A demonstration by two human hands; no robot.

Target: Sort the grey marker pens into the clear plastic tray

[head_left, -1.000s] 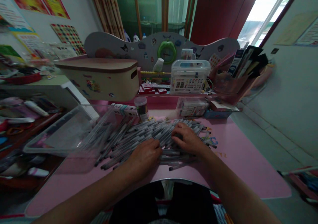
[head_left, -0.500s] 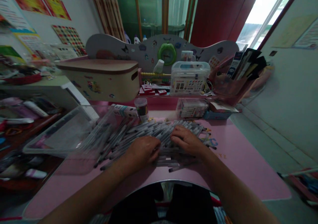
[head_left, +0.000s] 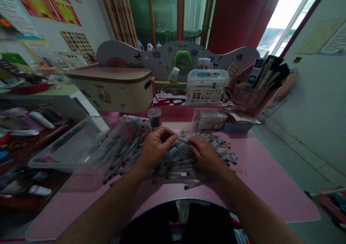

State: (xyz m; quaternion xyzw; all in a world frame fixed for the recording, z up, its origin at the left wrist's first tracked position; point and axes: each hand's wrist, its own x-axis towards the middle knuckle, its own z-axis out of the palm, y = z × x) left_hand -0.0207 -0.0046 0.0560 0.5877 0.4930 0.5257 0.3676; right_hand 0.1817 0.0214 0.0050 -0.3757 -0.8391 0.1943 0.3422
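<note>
A wide heap of pens with clear-grey barrels and dark ends lies across the pink desk. Just above the heap, one pen spans the gap between my hands. My left hand pinches its left end between thumb and forefinger. My right hand closes round the other end, its fingertips partly hidden. At the left, more pens lean by the wall of a clear plastic bin tipped on its side.
Behind the heap stand a small lidded jar, a clear box of pens and a blue box. A raised shelf holds a cream storage box, a clear carry case and a green clock. The pink desk extends to the right.
My left hand has risen from the heap and moved forward, now pinching a pen. My right hand has shifted slightly and grips the same pen. The view has tilted a little.
</note>
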